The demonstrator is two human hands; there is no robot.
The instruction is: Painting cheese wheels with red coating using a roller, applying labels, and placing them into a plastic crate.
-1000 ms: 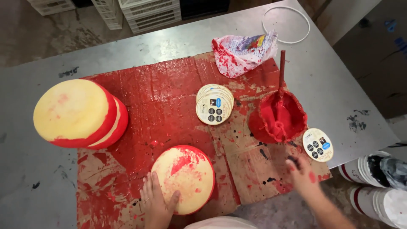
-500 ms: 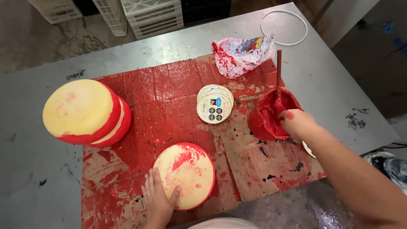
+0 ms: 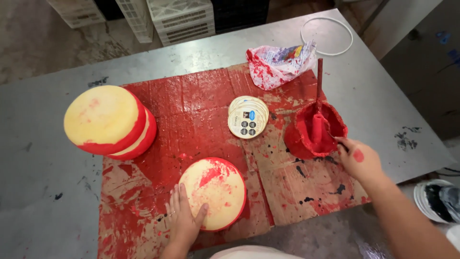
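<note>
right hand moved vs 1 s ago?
Yes. The right hand went from the cardboard's lower right edge, near a lone round label, up and left to the rim of the red paint pot, beside the label stack.

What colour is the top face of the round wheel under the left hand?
Pale yellow smeared with red, red around its rim; head view.

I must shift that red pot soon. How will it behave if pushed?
The red pot looks soft-walled and lumpy, so it may flex. The tall brush standing in it probably makes it top-heavy and tippable. Wet paint coats it, so it is likely slippery where the right hand touches its rim.
</note>
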